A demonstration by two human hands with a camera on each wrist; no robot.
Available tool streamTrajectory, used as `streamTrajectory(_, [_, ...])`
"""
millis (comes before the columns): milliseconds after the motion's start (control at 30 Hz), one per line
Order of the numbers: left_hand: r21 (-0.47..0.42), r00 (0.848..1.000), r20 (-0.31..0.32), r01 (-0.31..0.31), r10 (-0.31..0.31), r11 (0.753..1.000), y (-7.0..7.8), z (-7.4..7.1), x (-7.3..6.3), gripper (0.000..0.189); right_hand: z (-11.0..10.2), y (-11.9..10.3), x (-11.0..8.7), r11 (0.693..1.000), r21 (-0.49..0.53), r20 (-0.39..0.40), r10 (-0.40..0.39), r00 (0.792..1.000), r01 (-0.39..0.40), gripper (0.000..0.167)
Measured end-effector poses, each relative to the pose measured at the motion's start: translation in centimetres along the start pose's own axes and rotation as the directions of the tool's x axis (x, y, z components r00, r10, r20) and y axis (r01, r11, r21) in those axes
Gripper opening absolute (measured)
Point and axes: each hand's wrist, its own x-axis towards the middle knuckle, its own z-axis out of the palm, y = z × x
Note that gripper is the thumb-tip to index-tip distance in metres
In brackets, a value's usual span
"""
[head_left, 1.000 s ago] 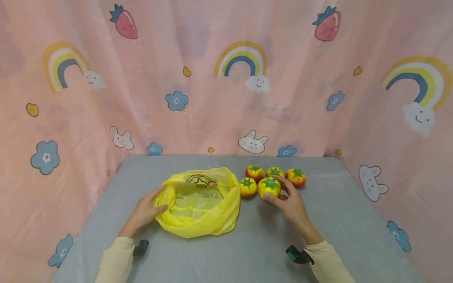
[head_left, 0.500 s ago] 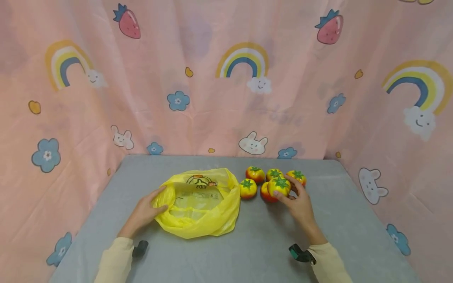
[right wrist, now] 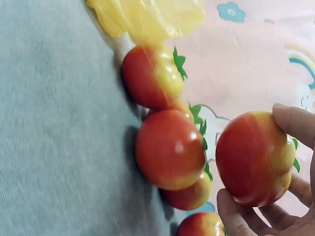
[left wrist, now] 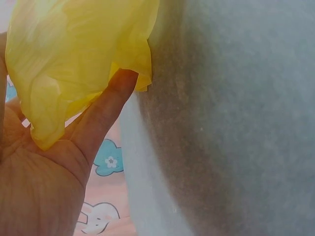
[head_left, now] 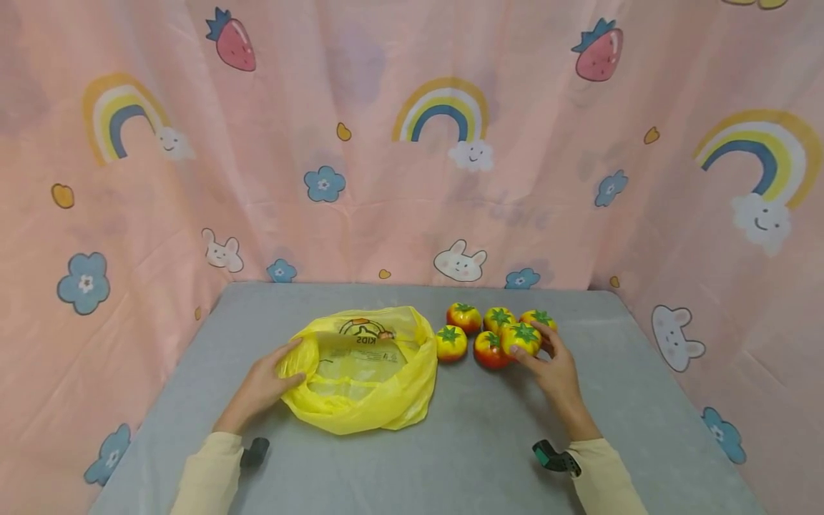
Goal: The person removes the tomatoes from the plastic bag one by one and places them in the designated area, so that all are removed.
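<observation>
My left hand [head_left: 269, 379] holds the left rim of a yellow plastic bag [head_left: 402, 397], thumb on one side and fingers on the other. Its wide mouth faces up on the table, with dark print on the far inner wall. In the left wrist view, the thumb presses on the bag's film [left wrist: 74, 44]. My right hand [head_left: 553, 368] grips a red-and-yellow tomato [right wrist: 253, 160] with a green leafy top, held by thumb and fingers off the table. Below and beside it stand several similar tomatoes, among them a front one [head_left: 489, 352] and one nearest the bag [head_left: 451, 344].
The grey table [head_left: 476, 458] ends at a pink curtain [head_left: 399, 214] at the back and sides. Three tomatoes form a back row, the left one [head_left: 463, 317] behind the bag-side one. A dark wrist strap [head_left: 556, 458] sits at the right sleeve.
My right hand has moved to the right with the tomato, uncovering the front tomato that it hid before. The left hand and the bag stay where they were.
</observation>
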Motion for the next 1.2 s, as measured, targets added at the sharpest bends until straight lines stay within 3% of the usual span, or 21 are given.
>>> streamTrajectory(867, [0.001, 1.000, 0.000, 0.012, -0.012, 1.000, 0.3, -0.3, -0.3, 0.067, -1.4, 2.5, 0.9, 0.993, -0.025, -0.061, 0.116, 0.991, -0.118, 0.076])
streamTrajectory(1200, [0.005, 1.000, 0.000, 0.012, -0.012, 1.000, 0.4, -0.3, -0.2, 0.067, -1.3, 3.3, 1.1, 0.995, -0.005, -0.067, 0.098, 0.993, -0.099, 0.078])
